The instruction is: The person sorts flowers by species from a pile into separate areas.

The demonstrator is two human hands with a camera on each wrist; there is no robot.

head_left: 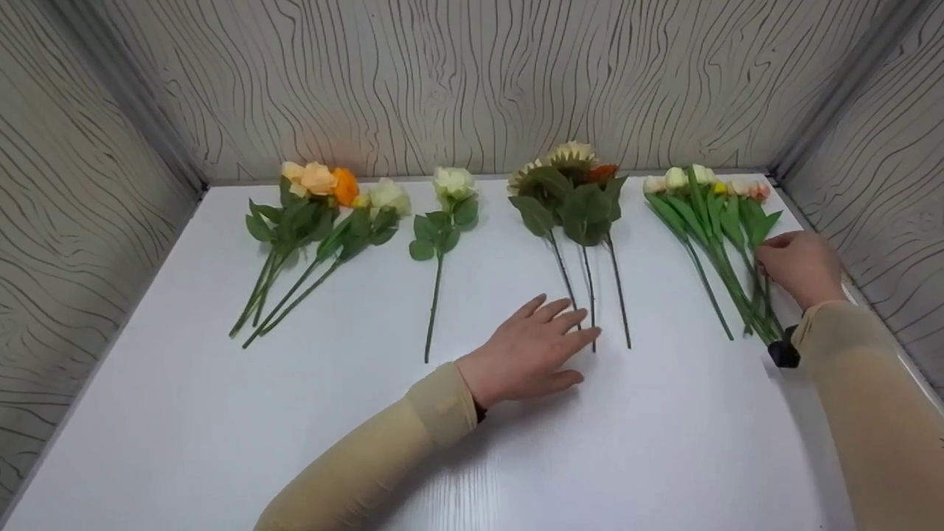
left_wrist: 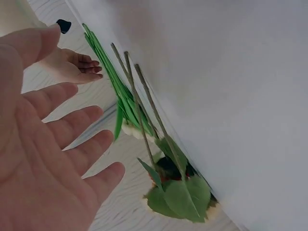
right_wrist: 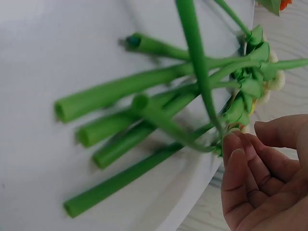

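Note:
My right hand (head_left: 800, 267) is at the tulips (head_left: 726, 243) on the table's right side. In the right wrist view, its fingertips meet a thin green tulip stem (right_wrist: 197, 53), and the thumb stands a little off the other fingers; I cannot tell whether they pinch it. My left hand (head_left: 527, 354) is held over the lower stems of the sunflower-like flowers (head_left: 571, 188). Its fingers are spread and hold nothing. In the left wrist view, the palm faces these brown stems (left_wrist: 139, 101) and their large leaves.
Farther left, a single pale green rose (head_left: 453, 181) lies on the white table (head_left: 184, 413). Beyond it is a loose group of peach, orange and pale flowers (head_left: 317, 179). Patterned panels (head_left: 442, 81) wall the back and sides. A black wrist device (head_left: 784, 352) overlaps the tulip stem ends.

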